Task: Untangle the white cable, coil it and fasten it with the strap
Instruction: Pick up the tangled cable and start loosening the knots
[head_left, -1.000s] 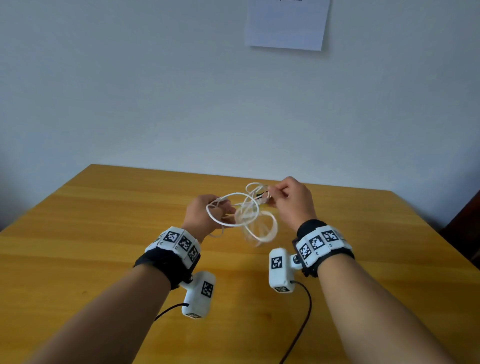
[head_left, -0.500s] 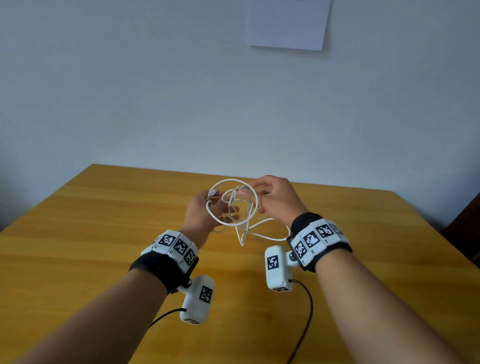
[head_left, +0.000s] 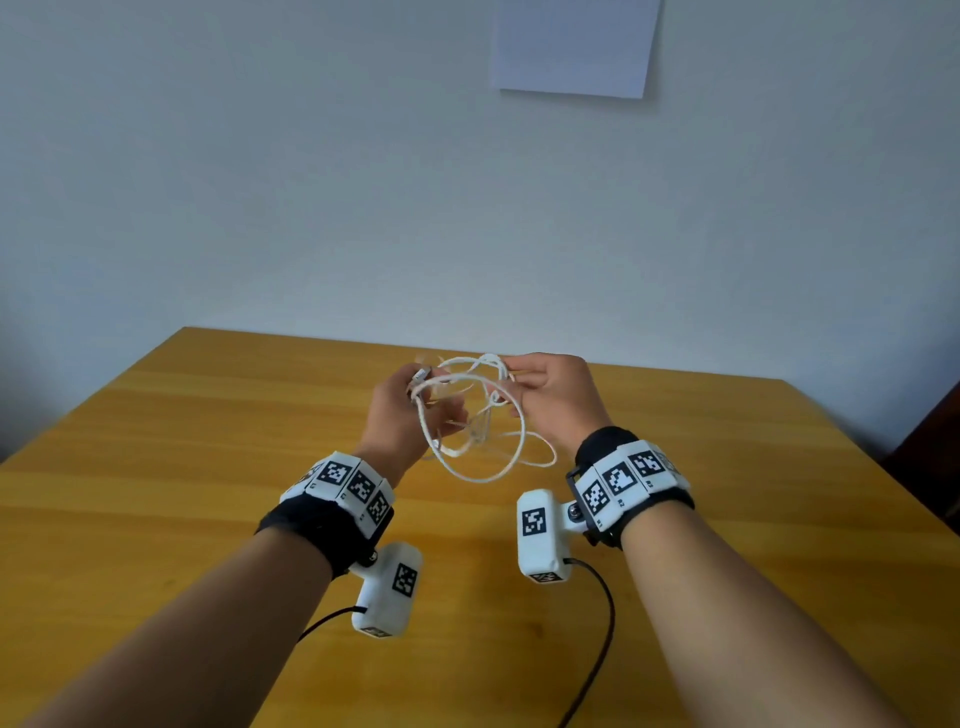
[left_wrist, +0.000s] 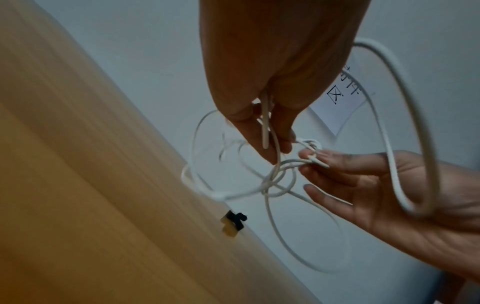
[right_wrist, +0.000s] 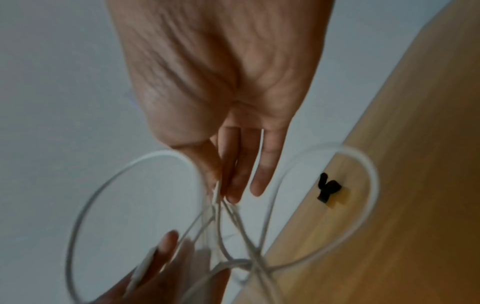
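As both hands (head_left: 480, 405) draw closer than a second ago, the left hand (head_left: 402, 415) and right hand (head_left: 558, 400) pinch the white cable (head_left: 475, 431) above the table (head_left: 156, 467); loops widen, knot unresolved.

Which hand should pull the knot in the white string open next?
Probably the right hand. In the left wrist view its fingertips already pinch the white cable right at the small knot. The left hand grips the cable farther along, so it looks better placed to hold things steady.
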